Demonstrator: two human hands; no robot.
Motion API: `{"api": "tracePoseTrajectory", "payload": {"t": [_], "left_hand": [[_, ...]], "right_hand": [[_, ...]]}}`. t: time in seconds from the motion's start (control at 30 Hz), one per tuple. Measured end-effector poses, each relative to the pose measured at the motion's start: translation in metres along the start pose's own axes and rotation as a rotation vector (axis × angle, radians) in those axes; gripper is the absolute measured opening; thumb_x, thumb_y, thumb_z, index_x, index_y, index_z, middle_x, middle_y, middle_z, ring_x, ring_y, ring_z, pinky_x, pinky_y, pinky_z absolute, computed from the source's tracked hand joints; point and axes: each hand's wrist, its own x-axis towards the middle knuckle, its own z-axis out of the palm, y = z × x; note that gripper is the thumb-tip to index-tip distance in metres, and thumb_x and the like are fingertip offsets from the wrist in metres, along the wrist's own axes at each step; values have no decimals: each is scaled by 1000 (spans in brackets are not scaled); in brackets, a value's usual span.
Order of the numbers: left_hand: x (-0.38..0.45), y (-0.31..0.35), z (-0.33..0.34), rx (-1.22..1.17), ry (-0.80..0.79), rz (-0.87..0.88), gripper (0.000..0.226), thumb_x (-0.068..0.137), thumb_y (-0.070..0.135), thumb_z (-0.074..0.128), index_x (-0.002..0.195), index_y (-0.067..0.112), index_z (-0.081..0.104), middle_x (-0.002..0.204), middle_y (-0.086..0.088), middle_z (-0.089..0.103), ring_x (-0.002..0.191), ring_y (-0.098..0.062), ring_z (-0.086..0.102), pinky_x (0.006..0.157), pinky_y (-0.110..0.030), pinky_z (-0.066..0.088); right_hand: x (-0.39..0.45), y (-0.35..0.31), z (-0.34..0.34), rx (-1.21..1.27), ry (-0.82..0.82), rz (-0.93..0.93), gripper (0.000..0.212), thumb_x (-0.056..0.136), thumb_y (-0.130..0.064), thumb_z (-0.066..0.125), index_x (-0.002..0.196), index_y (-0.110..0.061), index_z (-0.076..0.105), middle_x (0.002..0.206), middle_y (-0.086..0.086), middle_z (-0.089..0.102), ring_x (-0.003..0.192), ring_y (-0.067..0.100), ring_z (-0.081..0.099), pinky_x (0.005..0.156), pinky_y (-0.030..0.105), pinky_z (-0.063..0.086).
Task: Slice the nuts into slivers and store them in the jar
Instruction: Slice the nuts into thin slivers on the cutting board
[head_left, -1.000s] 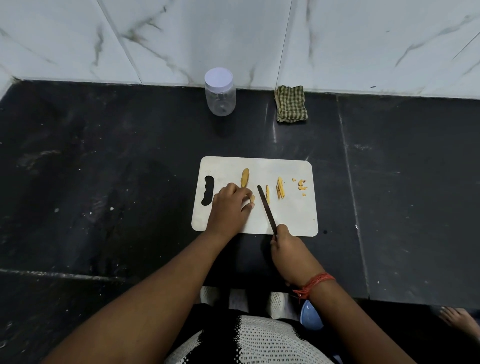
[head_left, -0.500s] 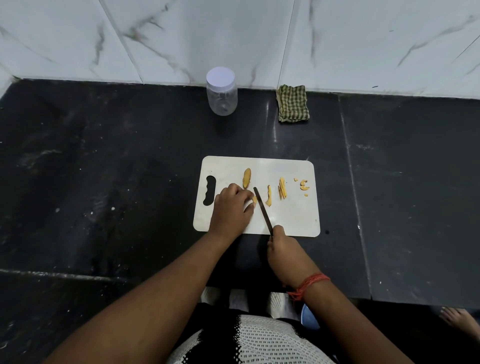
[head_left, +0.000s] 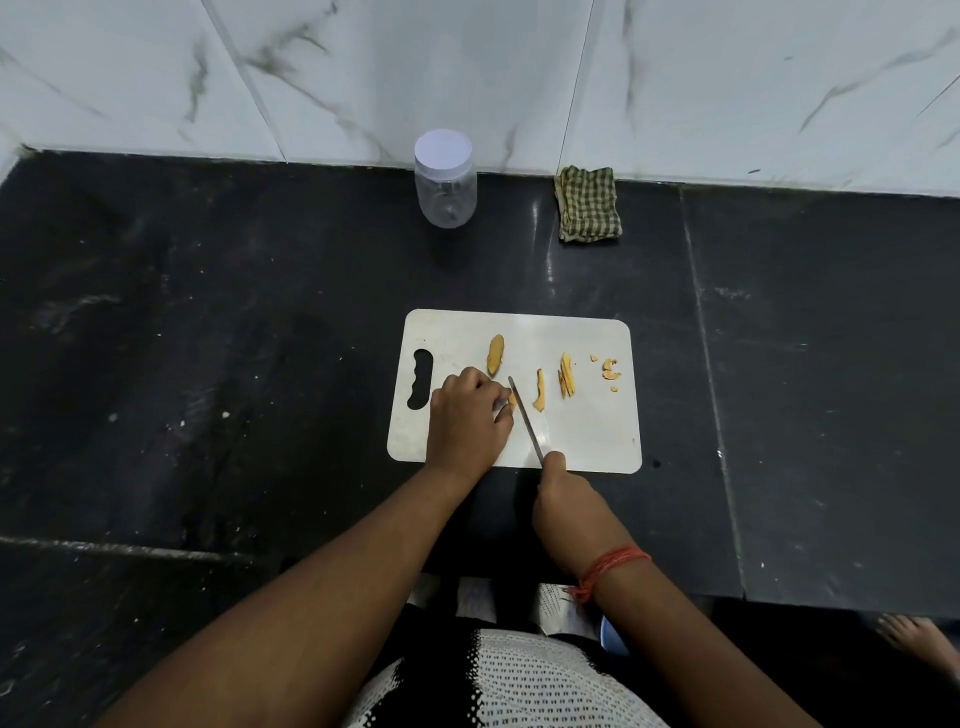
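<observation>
A white cutting board (head_left: 587, 436) lies on the black counter. My left hand (head_left: 467, 418) rests on it with fingers curled, pinching a small nut piece (head_left: 511, 399) at its fingertips. My right hand (head_left: 563, 499) grips the handle of a thin knife (head_left: 524, 418), whose blade lies right against that piece. One larger nut half (head_left: 495, 354) lies just beyond my left hand. Cut slivers (head_left: 566, 375) and a single sliver (head_left: 540, 391) lie to the right of the blade, with small crumbs (head_left: 609, 370) further right. The clear jar (head_left: 445, 179) with a white lid stands shut by the wall.
A folded green checked cloth (head_left: 588, 203) lies by the white marble wall, right of the jar. The counter's front edge runs just below my wrists. A bare foot (head_left: 917, 642) shows at the lower right.
The knife blade has shifted left, closer to my left fingertips and the held piece. A freshly cut sliver now lies apart to the blade's right.
</observation>
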Motion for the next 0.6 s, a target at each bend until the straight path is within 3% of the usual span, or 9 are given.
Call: {"api": "tracePoseTrajectory", "payload": {"t": [0.4,0.6], "left_hand": [[-1,2,3,-2,24,-34,14,89,26,74,98,15,77,99,-2,62,91,-20,55,82,-32,42],[-1,5,4,-26,28,-81,14,90,28,72,97,16,77,98,0,62,91,-19,54,85,-36,47]], "right_hand": [[7,-4,0,23,-23,18,18,94,2,35,109,-9,38,64,-3,43,52,11,42,57,32,39],[-1,2,6,48,-66,67,26,90,6,31,112,-8,36,77,7,56,65,25,51,62,36,41]]}}
